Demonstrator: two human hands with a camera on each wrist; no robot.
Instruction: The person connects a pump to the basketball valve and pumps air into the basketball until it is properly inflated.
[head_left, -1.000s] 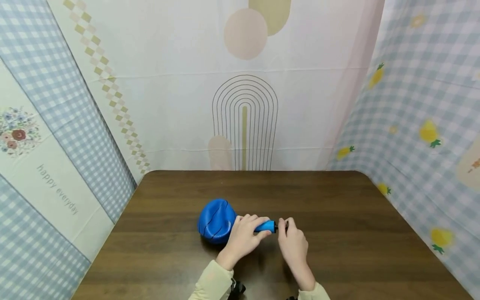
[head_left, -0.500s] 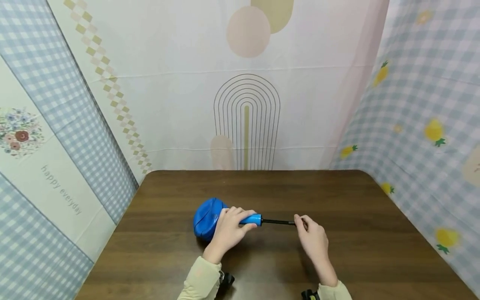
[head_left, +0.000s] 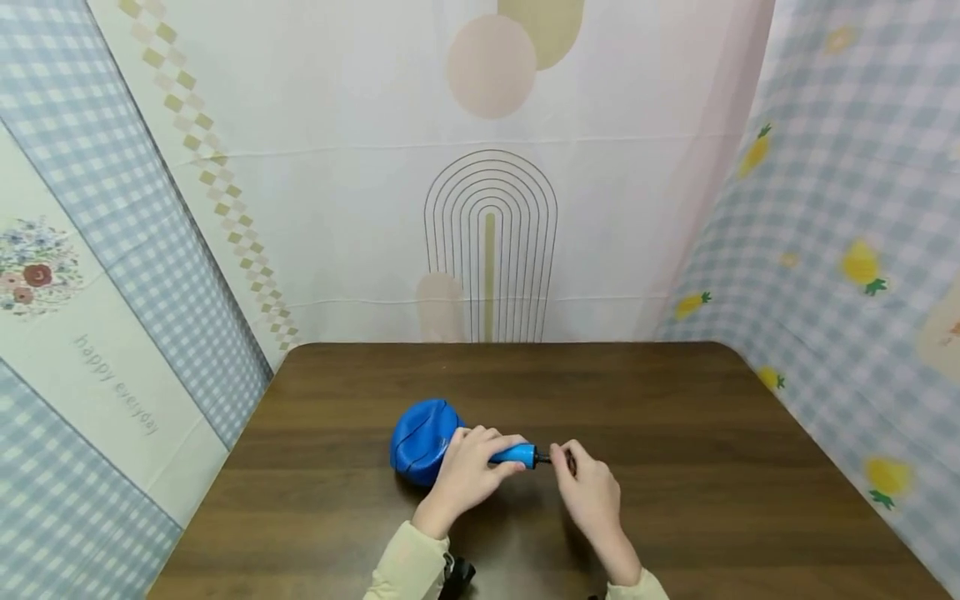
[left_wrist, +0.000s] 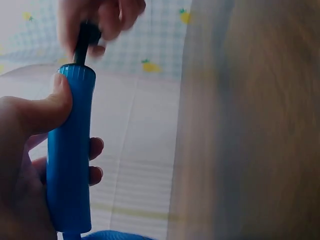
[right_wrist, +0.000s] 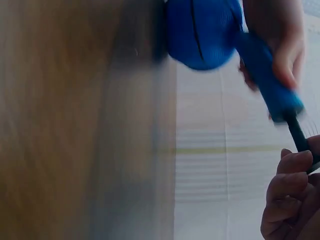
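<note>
A blue hand pump [left_wrist: 70, 150] lies across my left hand [head_left: 468, 471], whose fingers and thumb wrap its barrel. My right hand [head_left: 592, 492] grips the black handle at the end of the pump's rod [right_wrist: 296, 131]. Only a short stretch of rod shows between barrel and handle. At the pump's other end, a blue ball [head_left: 423, 442] with black seams rests on the table, looking partly deflated and creased. My left hand hides the place where pump and ball meet in the head view.
The brown wooden table [head_left: 337, 533] has rounded far corners. Behind it hangs a pale patterned cloth [head_left: 360, 225], with checked cloth [head_left: 817, 250] on the right and more on the left.
My right hand pulled the rod out to the right, then pushed most of it back into the barrel. The ball and left hand shifted a little left, then slightly back.
</note>
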